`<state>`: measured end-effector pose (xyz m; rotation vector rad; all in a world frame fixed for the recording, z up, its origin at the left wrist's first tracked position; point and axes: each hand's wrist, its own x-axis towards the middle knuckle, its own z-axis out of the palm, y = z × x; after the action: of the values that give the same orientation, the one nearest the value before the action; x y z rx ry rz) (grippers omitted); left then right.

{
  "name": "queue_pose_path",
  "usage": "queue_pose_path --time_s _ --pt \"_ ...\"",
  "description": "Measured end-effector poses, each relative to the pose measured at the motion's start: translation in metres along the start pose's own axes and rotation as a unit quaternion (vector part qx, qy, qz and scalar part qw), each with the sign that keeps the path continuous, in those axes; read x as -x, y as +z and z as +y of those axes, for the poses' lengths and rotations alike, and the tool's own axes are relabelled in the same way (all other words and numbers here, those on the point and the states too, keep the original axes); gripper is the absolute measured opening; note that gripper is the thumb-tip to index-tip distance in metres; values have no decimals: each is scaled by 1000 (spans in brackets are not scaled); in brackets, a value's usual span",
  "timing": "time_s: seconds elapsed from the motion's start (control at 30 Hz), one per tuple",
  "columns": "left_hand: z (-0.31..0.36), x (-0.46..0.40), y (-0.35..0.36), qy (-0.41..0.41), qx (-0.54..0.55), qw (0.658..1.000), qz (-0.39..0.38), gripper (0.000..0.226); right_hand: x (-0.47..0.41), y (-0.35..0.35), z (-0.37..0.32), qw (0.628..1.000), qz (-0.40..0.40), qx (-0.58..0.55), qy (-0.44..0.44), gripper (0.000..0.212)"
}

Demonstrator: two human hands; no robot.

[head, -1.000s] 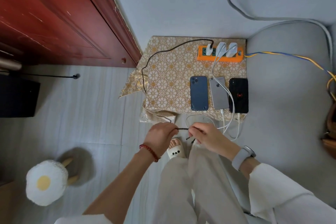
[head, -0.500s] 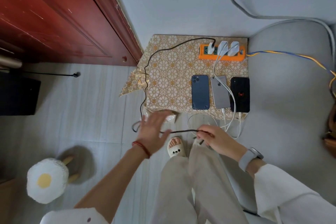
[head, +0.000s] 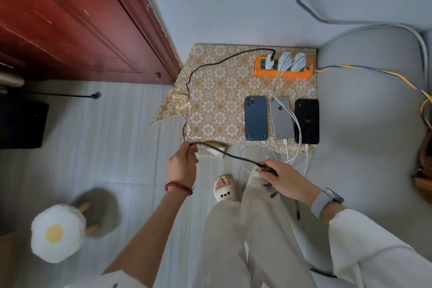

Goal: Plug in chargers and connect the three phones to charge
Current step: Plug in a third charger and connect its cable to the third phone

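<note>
My left hand (head: 181, 166) pinches the black cable (head: 224, 152); my right hand (head: 284, 180) grips its plug end, at 6 o'clock below the blue phone (head: 256, 121).

1. The silver phone (head: 281, 118) bears an apple-shaped logo on its back.
2. The black phone (head: 307, 120) shows a small red emblem, too blurred to read.
3. No words or numbers are legible anywhere.
</note>
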<state>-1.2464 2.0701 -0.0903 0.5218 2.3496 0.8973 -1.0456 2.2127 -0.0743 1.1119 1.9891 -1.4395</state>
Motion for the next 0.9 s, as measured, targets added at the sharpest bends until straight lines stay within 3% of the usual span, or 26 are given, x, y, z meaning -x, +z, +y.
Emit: queue_pose_path --time_s 0.13,0.27,0.33,0.4,0.43,0.47,0.53,0.6,0.67,0.8,0.9 --pt "-7 -10 -12 -14 16 998 51 22 -3 0 17 994 81 33 62 23" --pt "-12 -7 -14 32 -27 999 27 20 -2 -3 18 963 197 140 117 29" --pt "-15 -2 -11 65 -49 997 -3 20 -6 -8 13 956 228 91 161 28" --pt "-18 3 -8 86 -80 992 -39 21 -13 -13 8 948 258 -78 170 24" --pt "-21 6 -7 91 -97 989 -57 21 -16 -15 4 924 266 -218 167 17" --pt "-24 7 -6 92 -119 986 -74 22 -17 -18 -1 878 259 -370 160 14" --pt "-31 10 -6 88 -174 975 -102 23 -18 -28 -5 750 247 -601 124 27" --pt "-40 12 -7 80 -227 962 -128 24 -20 -41 -5 629 244 -732 98 27" --pt "-47 14 -8 72 -274 947 -152 25 -24 -49 -4 573 244 -776 102 13" --pt "-48 12 -4 48 -303 938 -164 25 -29 -43 -3 621 260 -730 122 31" --pt "-51 6 -1 -14 -291 938 -189 28 -23 -40 -4 672 224 -697 106 28"
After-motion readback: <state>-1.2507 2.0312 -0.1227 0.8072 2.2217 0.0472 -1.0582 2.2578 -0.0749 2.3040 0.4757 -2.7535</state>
